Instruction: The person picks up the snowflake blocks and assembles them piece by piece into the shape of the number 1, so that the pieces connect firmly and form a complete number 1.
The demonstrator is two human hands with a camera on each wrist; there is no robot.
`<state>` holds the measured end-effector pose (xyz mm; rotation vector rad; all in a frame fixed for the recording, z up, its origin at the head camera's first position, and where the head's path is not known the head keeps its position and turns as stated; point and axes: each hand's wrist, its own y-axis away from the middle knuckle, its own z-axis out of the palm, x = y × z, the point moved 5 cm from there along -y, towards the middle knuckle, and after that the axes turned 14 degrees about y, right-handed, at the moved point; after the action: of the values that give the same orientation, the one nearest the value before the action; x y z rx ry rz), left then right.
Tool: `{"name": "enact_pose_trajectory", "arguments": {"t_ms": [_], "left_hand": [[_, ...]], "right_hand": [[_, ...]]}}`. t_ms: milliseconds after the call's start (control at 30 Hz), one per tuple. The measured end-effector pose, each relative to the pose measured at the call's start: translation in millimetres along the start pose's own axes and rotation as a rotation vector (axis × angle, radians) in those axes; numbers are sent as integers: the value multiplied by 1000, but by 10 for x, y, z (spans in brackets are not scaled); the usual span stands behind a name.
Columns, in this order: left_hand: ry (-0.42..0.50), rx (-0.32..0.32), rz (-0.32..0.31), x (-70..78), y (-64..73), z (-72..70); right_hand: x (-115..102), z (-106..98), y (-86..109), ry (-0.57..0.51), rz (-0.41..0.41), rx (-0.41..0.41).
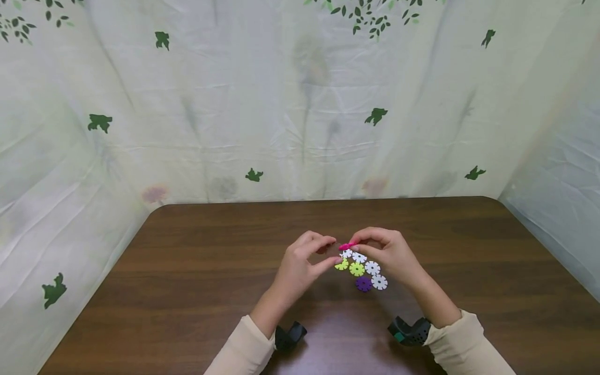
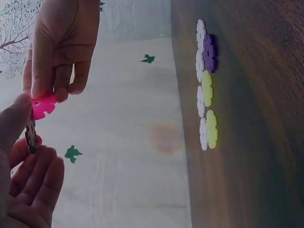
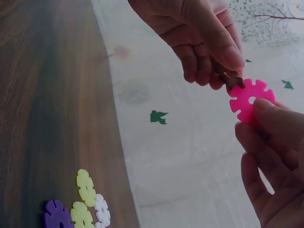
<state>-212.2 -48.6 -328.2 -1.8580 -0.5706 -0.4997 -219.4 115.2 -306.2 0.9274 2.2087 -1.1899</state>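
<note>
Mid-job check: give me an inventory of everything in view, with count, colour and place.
Pink disc: 1, pink, pinched by the right hand
Dark disc: 1, brownish, partly hidden, pinched by the left hand
White discs: 4, white, on the table
Yellow discs: 2, yellow-green, beside the white ones
Purple disc: 1, purple, at the near end
Table: 1, brown wood, under the discs
Curtain: pale, green prints, around the table
Wrist devices: 2, black, one per wrist
Sleeves: 2, cream
Hands: 2, bare, above the table
</note>
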Motion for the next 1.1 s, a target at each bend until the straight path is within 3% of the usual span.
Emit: {"name": "enact_pose_trajectory", "arguments": {"t_ms": [167, 367, 600, 800, 933, 1100], "left_hand": [[-21, -21, 62, 58, -2, -4], [-25, -30, 78, 85, 2, -5], [-32, -36, 91, 84, 12, -1], [-25, -18, 86, 67, -6, -32], [12, -23, 51, 61, -11, -31], [3, -58, 51, 86, -9, 7]], "right_hand": [[76, 5, 16, 50, -116, 43], [158, 41, 36, 105, -172, 76], [-21, 70, 18, 174, -202, 77], [-172, 49, -8, 132, -81, 46], [-101, 58, 0, 40, 31, 22], [80, 109, 32, -62, 90, -7]]}}
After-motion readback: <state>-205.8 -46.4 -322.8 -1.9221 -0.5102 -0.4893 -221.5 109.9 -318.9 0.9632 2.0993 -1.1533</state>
